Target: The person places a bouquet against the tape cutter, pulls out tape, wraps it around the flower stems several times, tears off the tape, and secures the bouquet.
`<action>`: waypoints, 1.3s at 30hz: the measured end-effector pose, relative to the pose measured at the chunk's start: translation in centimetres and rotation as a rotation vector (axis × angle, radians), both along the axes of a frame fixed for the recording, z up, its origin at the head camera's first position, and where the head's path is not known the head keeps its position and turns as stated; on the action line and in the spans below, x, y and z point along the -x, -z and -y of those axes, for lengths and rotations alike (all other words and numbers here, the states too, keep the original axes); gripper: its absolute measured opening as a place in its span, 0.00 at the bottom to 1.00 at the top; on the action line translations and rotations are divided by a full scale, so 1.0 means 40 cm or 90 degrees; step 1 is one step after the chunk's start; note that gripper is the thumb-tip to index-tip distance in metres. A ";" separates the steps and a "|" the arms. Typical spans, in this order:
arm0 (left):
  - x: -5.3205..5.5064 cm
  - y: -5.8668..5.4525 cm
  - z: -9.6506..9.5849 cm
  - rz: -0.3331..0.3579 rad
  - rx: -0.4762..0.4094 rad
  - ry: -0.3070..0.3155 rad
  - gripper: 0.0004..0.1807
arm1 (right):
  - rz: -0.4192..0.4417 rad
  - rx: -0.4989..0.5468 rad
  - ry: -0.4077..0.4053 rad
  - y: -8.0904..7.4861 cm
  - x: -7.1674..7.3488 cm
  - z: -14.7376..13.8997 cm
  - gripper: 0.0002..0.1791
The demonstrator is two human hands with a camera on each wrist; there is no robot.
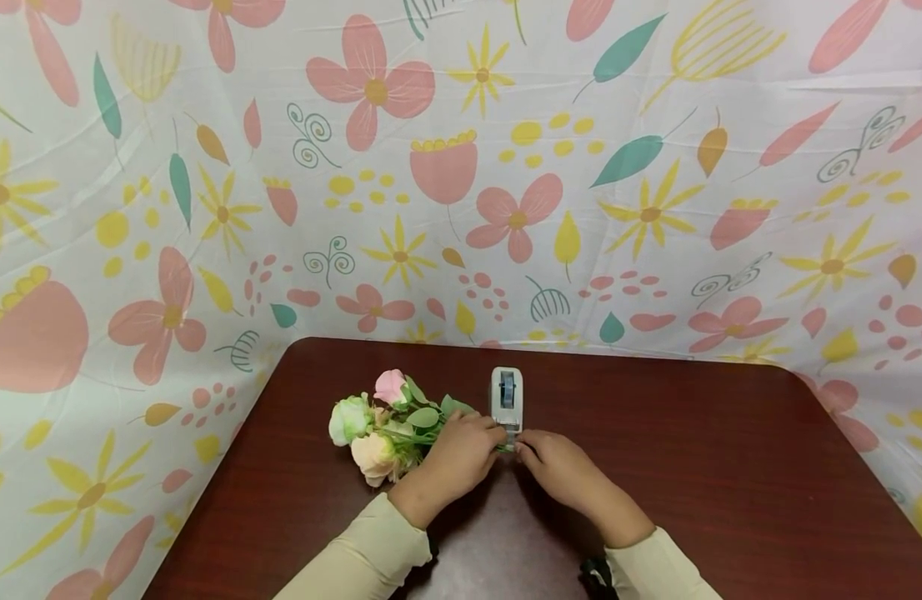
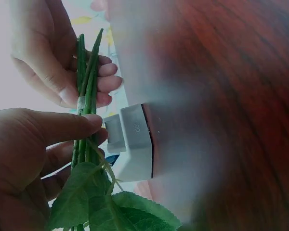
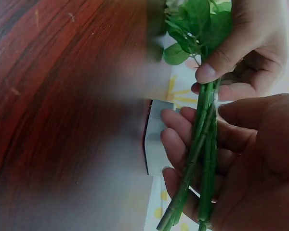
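Note:
A bunch of artificial flowers lies to the left, with a pink rose (image 1: pixel 390 387), a green-white bloom (image 1: pixel 349 419) and a peach bloom (image 1: pixel 374 457). My left hand (image 1: pixel 461 454) pinches the green stems (image 2: pixel 89 86) just past the leaves (image 3: pixel 197 21). Lower down, my right hand (image 1: pixel 566 473) has its thumb against the stems and its curled fingers behind them. At that thumb tip a small strip of clear tape (image 2: pixel 80 103) sits on the stems. Right behind both hands stands a white tape dispenser (image 1: pixel 497 417) holding a roll of tape (image 1: pixel 508 388).
Everything is on a dark reddish-brown table (image 1: pixel 701 450) with rounded far corners. A white cloth (image 1: pixel 446 233) printed with flowers and leaves hangs behind and at both sides of it. Dark straps (image 1: pixel 598 573) show at the sleeve cuffs.

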State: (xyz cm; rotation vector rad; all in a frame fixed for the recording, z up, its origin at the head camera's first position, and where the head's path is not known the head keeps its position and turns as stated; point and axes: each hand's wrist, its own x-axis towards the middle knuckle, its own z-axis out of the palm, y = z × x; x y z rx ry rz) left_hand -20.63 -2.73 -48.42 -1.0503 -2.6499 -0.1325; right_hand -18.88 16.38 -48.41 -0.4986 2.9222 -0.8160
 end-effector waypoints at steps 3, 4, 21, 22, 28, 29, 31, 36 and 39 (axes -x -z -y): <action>0.002 0.005 -0.001 -0.008 -0.004 -0.002 0.06 | 0.022 0.024 -0.004 0.001 0.007 -0.005 0.08; 0.004 0.009 -0.002 -0.012 -0.004 -0.004 0.06 | 0.031 0.038 -0.003 0.003 0.009 -0.007 0.07; 0.005 -0.031 -0.009 0.071 0.036 -0.067 0.10 | 0.046 0.106 0.055 0.007 0.018 -0.005 0.05; 0.006 -0.034 -0.009 0.076 0.043 -0.070 0.10 | 0.043 0.106 0.058 0.007 0.018 -0.004 0.05; 0.013 -0.041 -0.011 0.071 0.082 -0.067 0.09 | 0.031 0.120 0.072 0.012 0.016 -0.003 0.05; 0.014 -0.040 -0.011 0.068 0.080 -0.064 0.09 | 0.030 0.122 0.074 0.014 0.017 -0.003 0.05; 0.017 -0.037 -0.011 0.063 0.072 -0.057 0.08 | 0.029 0.124 0.077 0.017 0.016 -0.002 0.05; 0.020 -0.027 -0.012 0.053 0.047 -0.041 0.06 | 0.020 0.119 0.072 0.018 0.015 0.000 0.06; 0.021 -0.021 -0.014 0.053 0.041 -0.033 0.07 | 0.020 0.107 0.069 0.013 0.013 -0.001 0.08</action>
